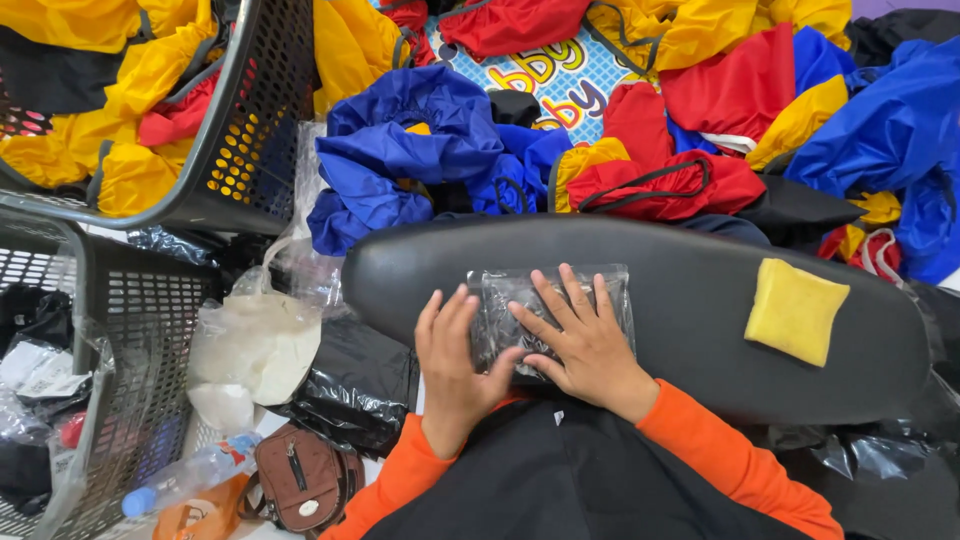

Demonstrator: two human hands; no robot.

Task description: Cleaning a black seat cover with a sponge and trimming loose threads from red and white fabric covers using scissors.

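Observation:
A clear plastic bag with a folded black item inside [500, 300] lies flat on a long black padded board [690, 270] across my lap. My left hand [452, 358] rests on the bag's left edge with the fingers together, palm down. My right hand [583, 340] presses flat on the middle of the bag with the fingers spread. Neither hand grips anything. A small yellow folded pouch [796, 309] sits on the board to the right, apart from both hands.
Blue [400, 150], red [690, 180] and yellow fabric bags are piled beyond the board. Two dark plastic baskets [250, 130] stand at the left. A white plastic bag [250, 345], brown pouch [300, 478] and water bottle [190, 478] lie lower left.

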